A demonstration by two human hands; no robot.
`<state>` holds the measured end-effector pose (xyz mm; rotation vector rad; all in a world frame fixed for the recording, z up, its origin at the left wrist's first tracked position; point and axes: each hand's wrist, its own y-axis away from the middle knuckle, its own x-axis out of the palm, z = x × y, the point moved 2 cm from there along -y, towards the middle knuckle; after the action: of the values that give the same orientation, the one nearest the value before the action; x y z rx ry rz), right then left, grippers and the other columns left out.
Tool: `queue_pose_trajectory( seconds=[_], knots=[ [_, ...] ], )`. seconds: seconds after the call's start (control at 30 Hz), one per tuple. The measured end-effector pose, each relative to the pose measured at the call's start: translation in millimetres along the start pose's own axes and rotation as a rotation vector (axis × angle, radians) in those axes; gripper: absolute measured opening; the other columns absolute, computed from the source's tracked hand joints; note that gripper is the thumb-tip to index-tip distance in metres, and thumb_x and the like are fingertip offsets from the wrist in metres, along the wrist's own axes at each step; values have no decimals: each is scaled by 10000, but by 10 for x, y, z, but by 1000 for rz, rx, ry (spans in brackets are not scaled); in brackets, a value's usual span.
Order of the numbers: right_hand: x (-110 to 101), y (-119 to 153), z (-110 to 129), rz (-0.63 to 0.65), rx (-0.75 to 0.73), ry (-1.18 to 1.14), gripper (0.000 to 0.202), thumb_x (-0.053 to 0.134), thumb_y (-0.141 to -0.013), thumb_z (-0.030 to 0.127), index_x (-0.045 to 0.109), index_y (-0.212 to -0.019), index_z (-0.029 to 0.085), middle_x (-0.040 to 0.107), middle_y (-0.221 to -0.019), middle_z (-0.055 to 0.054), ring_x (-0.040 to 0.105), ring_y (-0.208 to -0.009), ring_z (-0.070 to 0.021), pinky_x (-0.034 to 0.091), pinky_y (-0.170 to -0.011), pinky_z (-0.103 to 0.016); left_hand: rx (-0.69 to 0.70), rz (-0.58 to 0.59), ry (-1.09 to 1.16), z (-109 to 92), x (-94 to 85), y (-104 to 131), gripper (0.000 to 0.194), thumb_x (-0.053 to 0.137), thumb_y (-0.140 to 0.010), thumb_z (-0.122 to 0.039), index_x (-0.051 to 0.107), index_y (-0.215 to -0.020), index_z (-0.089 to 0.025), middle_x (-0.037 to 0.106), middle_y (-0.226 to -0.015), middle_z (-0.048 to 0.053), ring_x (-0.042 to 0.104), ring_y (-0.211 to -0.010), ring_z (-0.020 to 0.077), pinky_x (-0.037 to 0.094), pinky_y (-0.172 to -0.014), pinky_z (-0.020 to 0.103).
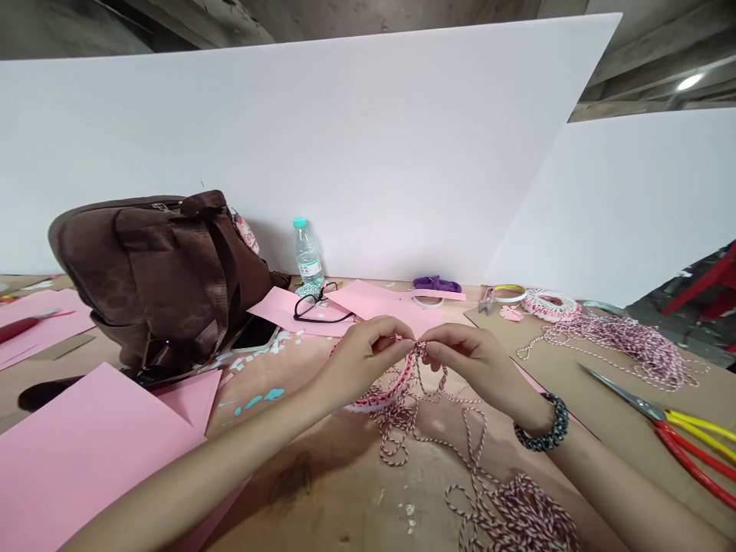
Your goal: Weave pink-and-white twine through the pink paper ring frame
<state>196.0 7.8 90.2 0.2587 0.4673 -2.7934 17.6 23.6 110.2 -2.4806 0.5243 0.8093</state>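
Note:
My left hand (368, 359) and my right hand (468, 360) meet at the middle of the table. Thumb and forefinger of each pinch a red-and-white twisted cord (420, 349) between them. Under my left hand is a pink-and-white ring (376, 402) with cord wound around it, partly hidden by that hand. Loose loops of the same cord trail below onto the table, leading to a loose pile of cord (526, 514) near the front edge. A dark beaded bracelet circles my right wrist.
Scissors (655, 410) with red and yellow handles lie at right, near another cord bundle (632, 345) and a wrapped ring (550, 305). A brown backpack (166, 276), pink sheets (97, 452), glasses (316, 307) and a water bottle (308, 253) stand or lie left and behind.

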Motion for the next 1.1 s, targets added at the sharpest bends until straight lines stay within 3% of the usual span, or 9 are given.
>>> queue_pose_trajectory(
  seconds=[0.17,0.27,0.37,0.47,0.57,0.7,0.8,0.93,1.1],
  knots=[
    [10,5,-18,-30,3,8,151,625,-815,368,691,-883,249,678,-832,-16,599,-758,-143,480,-687,-306,-6,-34,-9,-18,-12,4,185,559,-855,-368,665,-882,-219,359,-575,-49,338,-543,101,265,-510,231],
    [21,10,-8,-12,28,-10,144,606,-828,367,683,-837,246,662,-787,-8,589,-738,-139,472,-669,-299,18,-33,-44,-33,-9,19,168,547,-872,-355,648,-884,-221,461,-651,-32,400,-585,106,330,-546,238],
    [25,13,13,-41,60,-46,151,596,-828,366,665,-793,237,641,-735,-4,577,-712,-142,466,-660,-303,144,-124,-134,-69,-26,45,145,548,-879,-346,620,-927,-230,551,-900,17,513,-832,142,430,-744,286],
    [31,14,29,-127,86,-54,156,611,-806,364,667,-754,227,633,-706,-6,570,-691,-146,464,-654,-310,366,-247,-273,-113,-45,75,77,576,-868,-288,622,-914,-246,515,-1066,38,481,-1051,177,412,-892,339],
    [55,20,24,-178,115,-45,167,622,-785,369,678,-725,223,630,-678,-10,561,-668,-150,458,-638,-312,514,-292,-401,-115,-33,87,75,612,-844,-260,627,-917,-264,524,-1065,35,473,-1072,189,408,-906,359],
    [87,33,-23,-130,186,-94,199,608,-801,377,679,-711,213,629,-669,-17,563,-669,-151,452,-643,-315,559,-331,-557,-53,-11,65,40,582,-861,-245,614,-882,-256,578,-1007,33,498,-992,189,407,-850,358],
    [62,25,-50,-42,203,-51,201,594,-819,376,674,-739,210,644,-714,-26,577,-694,-154,467,-675,-330,583,-206,-640,-18,-15,2,96,516,-899,-265,605,-873,-242,625,-944,26,521,-915,180,392,-789,340],
    [-42,-15,-20,-5,33,65,181,617,-813,337,658,-964,247,680,-943,-40,613,-821,-170,490,-756,-361,559,77,-582,-35,-41,-156,159,462,-929,-292,603,-889,-230,655,-877,9,550,-848,157,379,-764,317],
    [-152,-50,-74,41,56,22,106,656,-778,298,684,-851,226,685,-858,-22,611,-788,-155,494,-734,-336,579,166,-499,-118,-9,-436,159,496,-899,-296,612,-816,-225,643,-857,14,537,-854,159,381,-803,311]
  ],
)
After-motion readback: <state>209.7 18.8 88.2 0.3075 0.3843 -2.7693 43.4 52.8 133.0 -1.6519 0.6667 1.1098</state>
